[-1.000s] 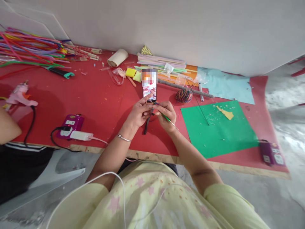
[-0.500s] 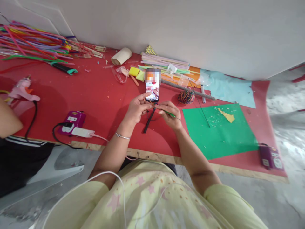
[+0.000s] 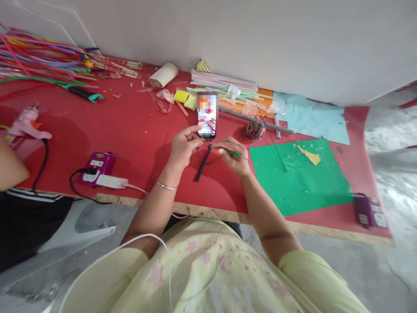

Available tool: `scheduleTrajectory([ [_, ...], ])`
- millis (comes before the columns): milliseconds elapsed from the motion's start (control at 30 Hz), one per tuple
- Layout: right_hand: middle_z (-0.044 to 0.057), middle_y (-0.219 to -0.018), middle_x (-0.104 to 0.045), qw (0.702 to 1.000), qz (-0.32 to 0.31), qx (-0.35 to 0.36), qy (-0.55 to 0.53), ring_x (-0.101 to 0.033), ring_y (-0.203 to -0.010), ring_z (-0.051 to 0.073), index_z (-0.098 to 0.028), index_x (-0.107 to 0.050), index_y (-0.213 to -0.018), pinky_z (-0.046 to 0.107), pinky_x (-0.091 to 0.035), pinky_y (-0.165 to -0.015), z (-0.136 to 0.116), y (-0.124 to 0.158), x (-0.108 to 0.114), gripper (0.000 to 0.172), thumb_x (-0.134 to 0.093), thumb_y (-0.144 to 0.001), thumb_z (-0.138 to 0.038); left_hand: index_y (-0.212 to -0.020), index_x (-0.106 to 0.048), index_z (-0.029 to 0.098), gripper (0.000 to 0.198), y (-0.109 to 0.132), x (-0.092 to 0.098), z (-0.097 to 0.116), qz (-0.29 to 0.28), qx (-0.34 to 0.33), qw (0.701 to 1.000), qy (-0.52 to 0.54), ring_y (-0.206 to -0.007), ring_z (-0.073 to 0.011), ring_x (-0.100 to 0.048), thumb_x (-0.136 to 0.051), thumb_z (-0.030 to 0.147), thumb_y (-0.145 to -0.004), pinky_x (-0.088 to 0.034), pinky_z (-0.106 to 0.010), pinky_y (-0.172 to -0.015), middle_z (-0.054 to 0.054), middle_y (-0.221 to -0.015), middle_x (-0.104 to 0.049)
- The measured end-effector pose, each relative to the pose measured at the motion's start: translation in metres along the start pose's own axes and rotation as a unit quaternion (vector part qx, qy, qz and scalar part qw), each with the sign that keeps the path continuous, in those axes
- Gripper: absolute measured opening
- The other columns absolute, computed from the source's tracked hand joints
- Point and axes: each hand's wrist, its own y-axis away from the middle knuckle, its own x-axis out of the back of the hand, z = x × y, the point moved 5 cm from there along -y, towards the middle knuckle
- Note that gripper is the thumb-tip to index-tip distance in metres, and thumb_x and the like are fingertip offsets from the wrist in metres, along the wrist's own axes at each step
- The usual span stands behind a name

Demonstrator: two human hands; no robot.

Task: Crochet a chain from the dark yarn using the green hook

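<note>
My right hand (image 3: 235,157) is closed round a thin crochet hook with a green grip (image 3: 233,153), its tip pointing left. Opposite it, my left hand (image 3: 184,145) pinches multicoloured yarn (image 3: 204,139), the fingers bent close to the hook's tip. The small piece of work between the fingertips is too fine to make out. Just beyond my hands stands a lit phone (image 3: 207,119), and a black bar (image 3: 203,163) lies below it. A strand runs right, towards a multicoloured yarn ball (image 3: 253,130).
A green sheet (image 3: 299,187) with scraps lies right, a thin dark rod (image 3: 273,145) across its edge. Two purple power strips (image 3: 104,161) sit near the front edge. Pink glue gun (image 3: 28,124), pipe cleaners (image 3: 45,56) and another person's arm (image 3: 13,167) are left.
My hands have moved slightly apart, with the hook still in the right hand and the yarn in the left. The whole view has shifted a little.
</note>
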Motion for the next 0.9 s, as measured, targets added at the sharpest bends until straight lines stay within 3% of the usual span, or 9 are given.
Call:
scheduleTrajectory([
  [300,0.005,-0.092,-0.078,0.980,0.057,-0.113,-0.156,-0.071,-0.081,0.017,-0.024,-0.083,-0.100,0.034,-0.059,-0.078,0.019,0.006,-0.015,0.027,-0.069,-0.096,-0.047,-0.106,-0.079,0.020,0.048,0.002,-0.007,-0.005,-0.042,0.025,0.998,0.027,-0.046,-0.0052,-0.043,-0.082,0.013,-0.059,-0.022,-0.022,-0.042,0.004,-0.065,-0.062],
  [400,0.004,-0.090,-0.077,0.963,0.078,-0.148,-0.213,-0.070,-0.078,0.016,-0.025,-0.082,-0.104,0.031,-0.057,-0.070,0.030,0.011,-0.026,0.030,-0.069,-0.095,-0.052,-0.106,-0.079,0.020,0.046,0.002,-0.010,-0.009,-0.047,0.019,0.998,0.033,-0.047,-0.0052,-0.044,-0.084,0.014,-0.061,-0.028,-0.021,-0.044,0.004,-0.066,-0.063],
  [567,0.005,-0.098,-0.076,0.974,0.137,-0.125,-0.133,-0.070,-0.086,0.017,-0.027,-0.081,-0.105,0.034,-0.059,-0.078,0.025,0.013,-0.024,0.027,-0.071,-0.094,-0.049,-0.112,-0.079,0.021,0.043,0.005,-0.016,-0.014,-0.029,-0.069,0.997,-0.018,-0.066,-0.0118,-0.061,-0.085,0.018,-0.070,-0.050,-0.025,-0.065,0.000,-0.075,-0.072],
  [700,0.006,-0.102,-0.076,0.983,0.154,-0.079,-0.063,-0.071,-0.091,0.019,-0.028,-0.081,-0.109,0.038,-0.059,-0.087,0.011,0.013,-0.020,0.022,-0.070,-0.097,-0.042,-0.125,-0.077,0.026,0.049,0.013,-0.020,-0.016,0.021,-0.139,0.986,-0.094,-0.077,-0.0153,-0.066,-0.082,0.019,-0.078,-0.054,-0.028,-0.077,-0.002,-0.084,-0.078],
  [767,0.006,-0.102,-0.076,0.979,0.179,-0.076,-0.063,-0.071,-0.093,0.020,-0.028,-0.081,-0.110,0.038,-0.059,-0.087,0.009,0.015,-0.021,0.022,-0.068,-0.098,-0.042,-0.131,-0.074,0.028,0.053,0.014,-0.023,-0.020,0.034,-0.130,0.989,-0.069,-0.080,-0.0149,-0.067,-0.081,0.020,-0.079,-0.054,-0.028,-0.077,-0.002,-0.090,-0.079],
  [900,0.006,-0.105,-0.076,0.961,0.232,-0.108,-0.106,-0.071,-0.093,0.019,-0.028,-0.079,-0.112,0.036,-0.059,-0.086,0.019,0.022,-0.030,0.025,-0.067,-0.098,-0.045,-0.138,-0.070,0.028,0.063,0.013,-0.028,-0.031,0.036,-0.050,0.997,0.035,-0.059,-0.0084,-0.056,-0.082,0.022,-0.076,-0.045,-0.023,-0.060,0.002,-0.080,-0.075],
])
